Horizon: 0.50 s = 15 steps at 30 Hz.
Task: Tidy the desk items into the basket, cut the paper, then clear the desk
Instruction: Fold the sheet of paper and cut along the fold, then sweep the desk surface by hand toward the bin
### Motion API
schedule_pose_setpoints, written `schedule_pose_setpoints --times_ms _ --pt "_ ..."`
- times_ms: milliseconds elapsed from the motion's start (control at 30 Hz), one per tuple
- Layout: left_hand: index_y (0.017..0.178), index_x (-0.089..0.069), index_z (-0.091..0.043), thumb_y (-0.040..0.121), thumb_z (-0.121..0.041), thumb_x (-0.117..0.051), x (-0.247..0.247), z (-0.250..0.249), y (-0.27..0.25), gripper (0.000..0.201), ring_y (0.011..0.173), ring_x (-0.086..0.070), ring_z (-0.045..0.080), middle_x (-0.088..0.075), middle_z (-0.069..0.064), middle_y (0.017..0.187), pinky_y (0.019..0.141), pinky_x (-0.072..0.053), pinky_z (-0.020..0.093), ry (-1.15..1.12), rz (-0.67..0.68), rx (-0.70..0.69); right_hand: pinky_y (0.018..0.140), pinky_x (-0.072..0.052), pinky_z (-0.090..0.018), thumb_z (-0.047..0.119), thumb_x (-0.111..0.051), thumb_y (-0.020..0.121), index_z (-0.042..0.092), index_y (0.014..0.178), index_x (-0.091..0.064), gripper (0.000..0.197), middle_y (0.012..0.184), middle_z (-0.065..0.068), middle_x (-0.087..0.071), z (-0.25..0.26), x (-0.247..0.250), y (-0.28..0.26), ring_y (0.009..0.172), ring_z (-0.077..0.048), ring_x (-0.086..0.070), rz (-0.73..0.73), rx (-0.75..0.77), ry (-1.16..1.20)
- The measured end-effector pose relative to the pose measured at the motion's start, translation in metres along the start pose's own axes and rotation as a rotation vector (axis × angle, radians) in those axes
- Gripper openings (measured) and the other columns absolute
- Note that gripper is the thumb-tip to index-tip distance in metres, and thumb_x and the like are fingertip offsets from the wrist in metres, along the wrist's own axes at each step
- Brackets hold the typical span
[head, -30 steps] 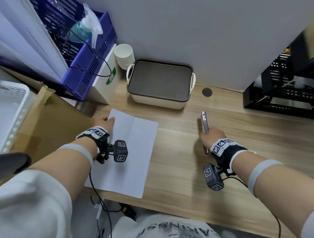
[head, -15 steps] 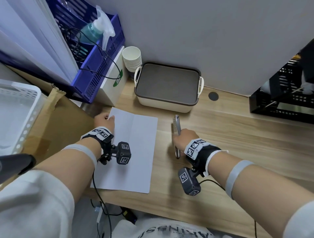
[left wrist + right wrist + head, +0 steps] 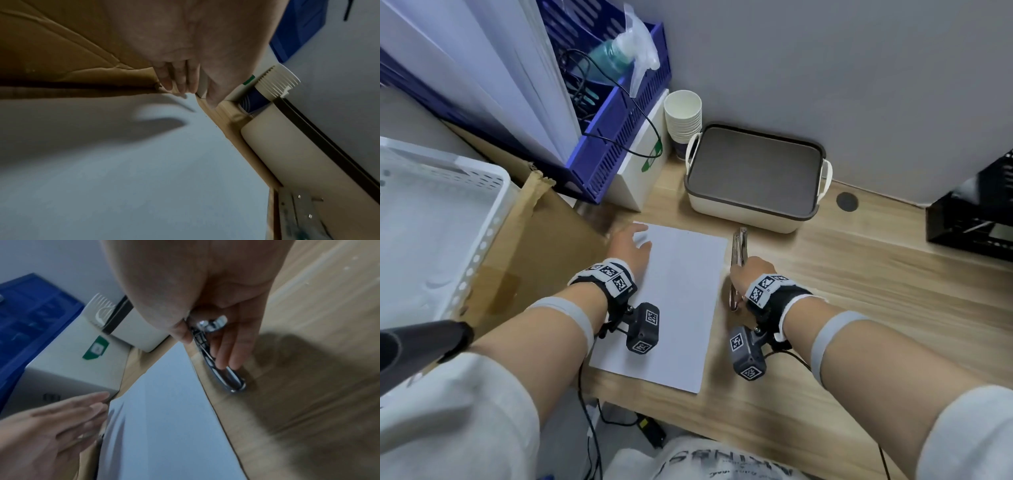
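Observation:
A white sheet of paper (image 3: pixel 674 301) lies flat on the wooden desk. My left hand (image 3: pixel 630 245) rests on its far left corner with straight fingers (image 3: pixel 61 423). My right hand (image 3: pixel 748 274) grips metal scissors (image 3: pixel 739 245) just off the paper's right edge, blades closed and pointing away from me. In the right wrist view the scissors (image 3: pixel 224 369) hover low over the wood beside the paper (image 3: pixel 164 418). A cream basket (image 3: pixel 753 212) with a dark lid stands behind the paper against the wall.
Stacked paper cups (image 3: pixel 683 116), a white box (image 3: pixel 643 164) and a blue crate (image 3: pixel 619 130) with a spray bottle stand at the back left. A cardboard box (image 3: pixel 544 246) and a white basket (image 3: pixel 448 212) border the left. A black crate (image 3: pixel 972 212) sits far right.
My right hand carried the scissors leftward across the desk to the paper's right edge. The left hand stayed on the paper's far left corner.

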State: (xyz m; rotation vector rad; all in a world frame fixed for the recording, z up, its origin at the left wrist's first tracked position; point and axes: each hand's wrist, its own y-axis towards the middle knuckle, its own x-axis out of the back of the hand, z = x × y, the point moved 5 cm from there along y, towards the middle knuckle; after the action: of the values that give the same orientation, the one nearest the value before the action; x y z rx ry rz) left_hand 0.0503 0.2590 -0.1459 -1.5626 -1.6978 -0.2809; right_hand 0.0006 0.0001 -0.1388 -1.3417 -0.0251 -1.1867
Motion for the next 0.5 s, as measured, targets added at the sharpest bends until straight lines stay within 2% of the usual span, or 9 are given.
schedule_pose_setpoints --times_ms 67,133,267,400,500 --pt "0.122 -0.065 -0.018 0.089 -0.010 -0.063 -0.004 -0.003 -0.003 0.034 0.124 -0.055 0.026 -0.053 0.011 0.136 0.101 -0.037 0.022 0.082 0.045 -0.063 0.076 -0.052 -0.034 0.029 -0.042 0.098 0.002 0.112 -0.051 0.031 0.105 -0.018 -0.067 -0.006 -0.001 0.004 0.094 -0.035 -0.067 -0.016 -0.024 0.098" --pt "0.122 -0.067 -0.021 0.088 -0.013 -0.064 -0.010 -0.002 -0.007 0.035 0.130 -0.050 0.024 -0.051 0.008 0.140 0.112 -0.033 0.026 0.188 0.121 -0.094 0.076 -0.044 -0.034 0.028 -0.042 0.101 0.001 0.126 -0.041 0.037 0.119 -0.020 -0.060 -0.012 -0.004 0.005 0.107 -0.037 -0.061 -0.053 -0.062 0.087" --pt "0.127 -0.062 -0.025 0.091 -0.017 -0.059 -0.017 0.007 -0.013 0.038 0.144 -0.031 0.022 -0.033 0.003 0.155 0.117 -0.022 0.028 0.392 0.220 -0.061 0.086 -0.044 -0.039 0.022 -0.049 0.097 0.004 0.124 -0.038 0.034 0.127 -0.016 -0.051 -0.017 -0.010 0.002 0.114 -0.035 -0.056 -0.157 -0.036 -0.097" --pt "0.134 -0.056 -0.026 0.092 -0.020 -0.055 -0.014 0.004 -0.011 0.043 0.148 -0.024 0.024 -0.024 0.004 0.160 0.120 -0.020 0.032 0.443 0.233 -0.018 0.076 -0.042 -0.039 0.011 -0.053 0.089 0.009 0.127 -0.034 0.044 0.125 -0.013 -0.044 -0.014 -0.015 -0.004 0.113 -0.035 -0.054 -0.110 0.059 -0.221" --pt "0.134 -0.055 -0.024 0.090 -0.022 -0.056 -0.014 -0.004 -0.013 0.043 0.148 -0.026 0.024 -0.023 0.006 0.160 0.120 -0.022 0.034 0.470 0.234 0.007 0.070 -0.045 -0.039 0.003 -0.055 0.083 0.010 0.127 -0.033 0.049 0.122 -0.013 -0.043 -0.012 -0.014 -0.009 0.103 -0.036 -0.058 -0.096 0.130 -0.219"
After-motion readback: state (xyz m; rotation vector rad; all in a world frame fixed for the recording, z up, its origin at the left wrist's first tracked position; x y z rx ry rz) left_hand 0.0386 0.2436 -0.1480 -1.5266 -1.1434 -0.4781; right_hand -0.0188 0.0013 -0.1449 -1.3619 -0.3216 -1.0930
